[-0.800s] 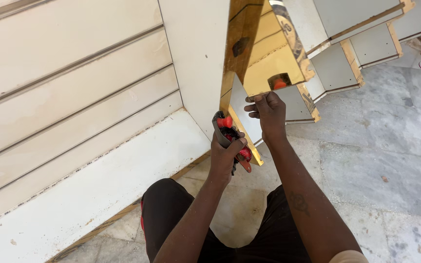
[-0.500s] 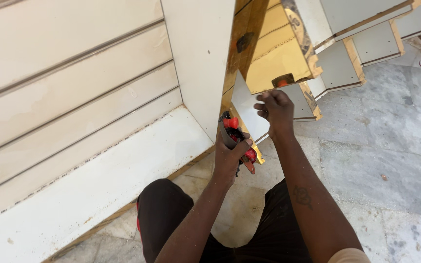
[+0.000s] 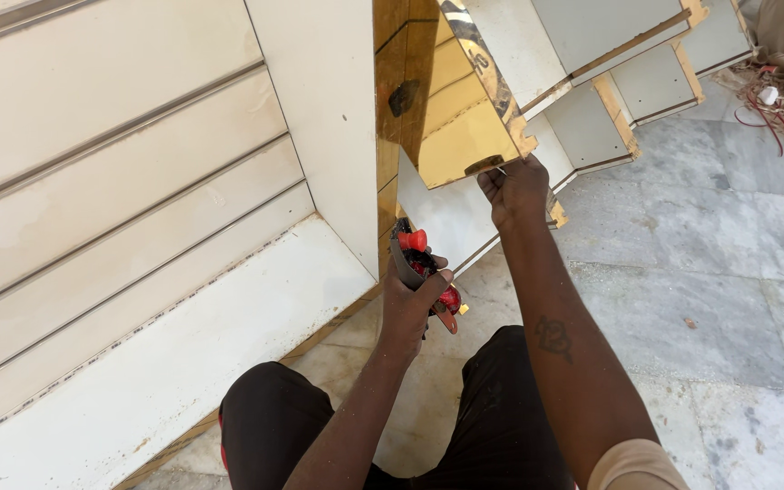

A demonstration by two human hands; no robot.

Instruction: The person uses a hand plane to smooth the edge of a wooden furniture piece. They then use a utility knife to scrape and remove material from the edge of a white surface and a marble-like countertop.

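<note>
Beside the white slatted wall panel (image 3: 120,209), the left hand (image 3: 410,304) was closed around a red-and-grey hand tool (image 3: 421,272), while the right hand (image 3: 517,189) pinched the gold mirror-finish strip (image 3: 465,136) at its lower edge, peeling seemingly underway; a steady outward pull looked needed.

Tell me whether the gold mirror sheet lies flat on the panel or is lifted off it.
Lifted at its lower end. The gold mirror sheet angles away from the white panel, its lower edge pinched by the right hand.
</note>
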